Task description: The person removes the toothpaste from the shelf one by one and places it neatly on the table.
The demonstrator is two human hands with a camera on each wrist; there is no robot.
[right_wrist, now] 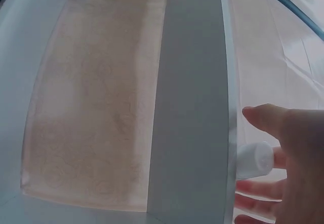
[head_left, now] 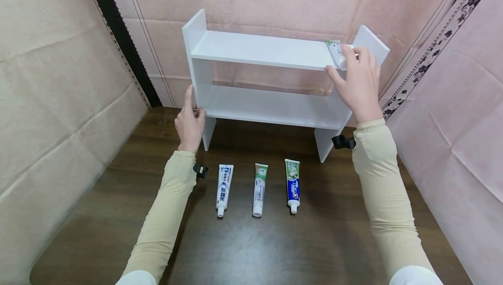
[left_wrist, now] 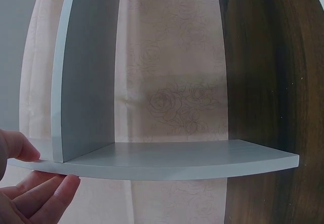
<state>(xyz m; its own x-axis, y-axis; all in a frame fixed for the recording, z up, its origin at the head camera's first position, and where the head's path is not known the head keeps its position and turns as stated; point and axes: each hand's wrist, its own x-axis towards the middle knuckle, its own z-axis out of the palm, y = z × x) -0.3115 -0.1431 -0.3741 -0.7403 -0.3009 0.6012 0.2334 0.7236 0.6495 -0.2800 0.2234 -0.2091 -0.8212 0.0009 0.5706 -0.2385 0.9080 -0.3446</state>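
Note:
A white two-tier shelf (head_left: 263, 49) stands at the back of the table. My left hand (head_left: 190, 125) grips the edge of its left side panel (left_wrist: 202, 172), thumb on one face and fingers on the other. At the right end of the top board, a toothpaste tube (head_left: 335, 51) lies with its white cap (right_wrist: 255, 159) toward the front. My right hand (head_left: 361, 80) is over that tube, a finger at the cap and the thumb apart from it near the board's front edge. Part of the tube is hidden behind the hand.
On the brown table (head_left: 251, 250) in front of the shelf lie a white-and-blue toothpaste tube (head_left: 224, 189), a green-and-white one (head_left: 259, 189) and a green-and-blue one (head_left: 292, 184), caps toward me. Cloth walls (head_left: 275, 1) enclose the back and sides.

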